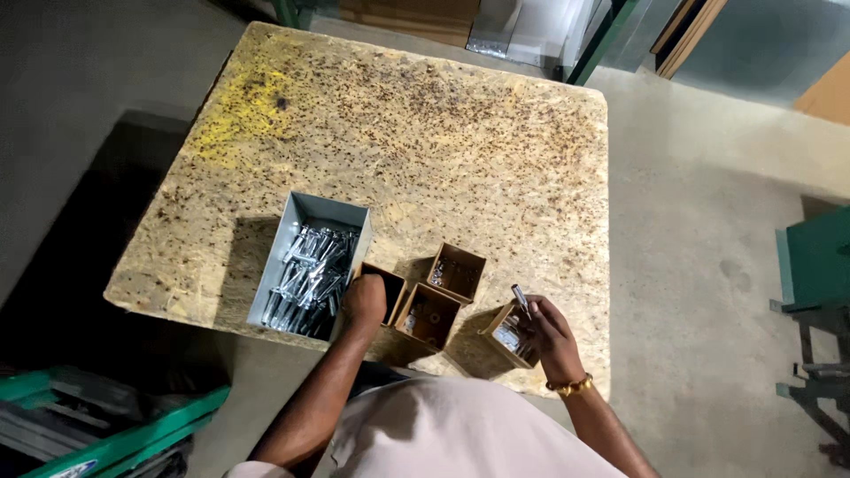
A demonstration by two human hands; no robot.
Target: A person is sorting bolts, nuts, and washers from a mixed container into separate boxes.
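Silver bolt (pixel 520 298) in right hand (pixel 549 332), long axis upright, tilted up-left

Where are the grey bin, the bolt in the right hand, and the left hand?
grey bin (pixel 282 239): head view, on its left wall.
bolt (pixel 521 298): head view, on its shaft above the fingers.
left hand (pixel 364 300): head view, on the back of the hand.

My left hand (pixel 364 299) covers most of the small cardboard box (pixel 386 285) it dips into, so I can't see the contents or my fingertips. The parts in the other brown boxes (pixel 457 271) are too small to identify. The green frame (pixel 810 265) on the right and green rack (pixel 115 425) near left are cut off by the edges.
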